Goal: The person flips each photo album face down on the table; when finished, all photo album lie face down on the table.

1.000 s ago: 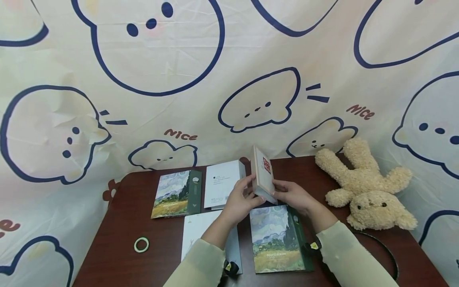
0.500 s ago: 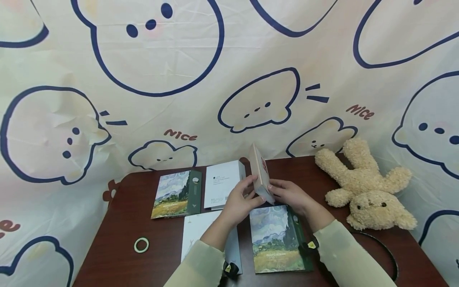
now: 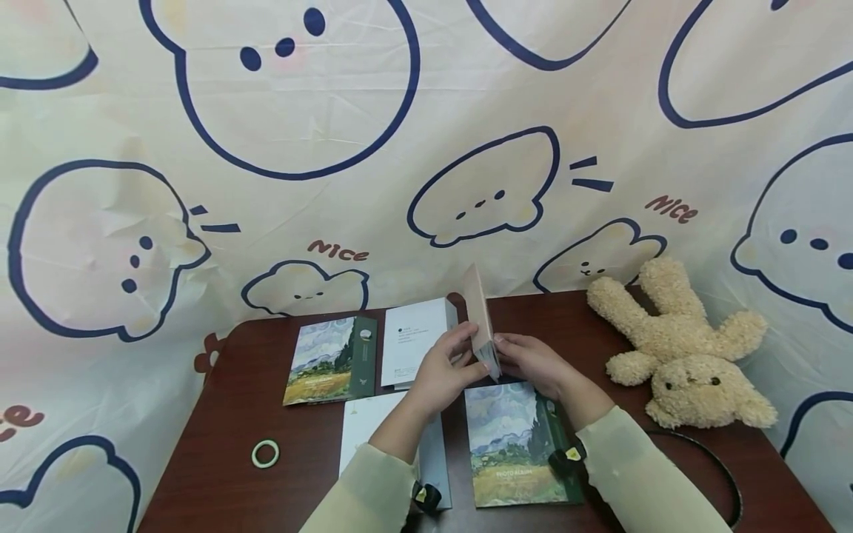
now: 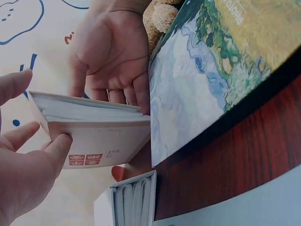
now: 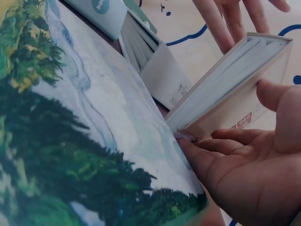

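Note:
A small cream photo album (image 3: 478, 311) with red square print stands upright and tilted between my hands, above the table. Its white inner pages (image 4: 89, 108) show at one edge. My left hand (image 3: 449, 368) grips its left side by the lower part, with the thumb (image 4: 60, 147) against the cover. My right hand (image 3: 536, 364) holds the opposite side near the lower corner; in the right wrist view its thumb (image 5: 273, 94) rests on the cover. Just below lies a painted-landscape photo album (image 3: 509, 444) with a green spine.
Another landscape album (image 3: 323, 359) and a white album (image 3: 413, 337) lie at the back left. A pale album (image 3: 363, 426) is partly under my left forearm. A green ring (image 3: 265, 454), a plush bear (image 3: 686, 348) and a black cable (image 3: 716, 466) also lie on the brown table (image 3: 206, 414).
The small album has turned so its red-printed face no longer shows in the head view and its edge faces me. My right hand has shifted slightly left with it.

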`<state>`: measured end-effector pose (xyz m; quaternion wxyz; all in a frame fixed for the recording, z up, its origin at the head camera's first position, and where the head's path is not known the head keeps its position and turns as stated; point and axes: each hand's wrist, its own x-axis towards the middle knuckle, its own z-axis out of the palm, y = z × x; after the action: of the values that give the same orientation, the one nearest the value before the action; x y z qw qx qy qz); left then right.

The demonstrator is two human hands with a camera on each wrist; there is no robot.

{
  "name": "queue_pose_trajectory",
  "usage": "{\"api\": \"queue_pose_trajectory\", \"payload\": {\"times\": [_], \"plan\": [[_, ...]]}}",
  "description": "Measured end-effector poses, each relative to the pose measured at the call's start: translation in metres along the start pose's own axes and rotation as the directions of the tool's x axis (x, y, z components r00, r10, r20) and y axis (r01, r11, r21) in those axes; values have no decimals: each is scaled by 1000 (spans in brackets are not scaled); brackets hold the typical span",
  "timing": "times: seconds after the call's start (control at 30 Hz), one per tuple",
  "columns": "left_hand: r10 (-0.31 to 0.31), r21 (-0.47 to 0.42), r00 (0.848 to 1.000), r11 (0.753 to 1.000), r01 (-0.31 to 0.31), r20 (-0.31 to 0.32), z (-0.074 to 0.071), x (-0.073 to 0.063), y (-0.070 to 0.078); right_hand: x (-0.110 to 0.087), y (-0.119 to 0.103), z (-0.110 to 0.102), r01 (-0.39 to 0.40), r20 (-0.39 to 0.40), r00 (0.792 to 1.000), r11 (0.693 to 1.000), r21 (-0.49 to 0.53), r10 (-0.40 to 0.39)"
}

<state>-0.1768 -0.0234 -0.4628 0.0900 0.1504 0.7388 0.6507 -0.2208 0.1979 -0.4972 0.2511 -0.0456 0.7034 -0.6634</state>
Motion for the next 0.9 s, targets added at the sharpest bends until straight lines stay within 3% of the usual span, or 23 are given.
{"api": "queue_pose_trajectory", "payload": {"times": [0.2, 0.43, 0.67, 0.9], "plan": [[-9, 18, 1000, 1000, 9, -16, -3, 1, 2, -1, -5, 2, 32, 32, 999, 997, -73, -30], [-15, 30, 1000, 999, 16, -8, -5, 2, 6, -6, -16, 3, 81, -7, 996, 979, -186, -84], [-16, 64, 1000, 998, 16, 10, -4, 3, 11, -12, -30, 4, 207, 54, 978, 977, -58, -204], [-33, 75, 999, 997, 32, 17, 1, 5, 11, -20, -41, 1, 266, 52, 963, 963, -39, -263]]}}
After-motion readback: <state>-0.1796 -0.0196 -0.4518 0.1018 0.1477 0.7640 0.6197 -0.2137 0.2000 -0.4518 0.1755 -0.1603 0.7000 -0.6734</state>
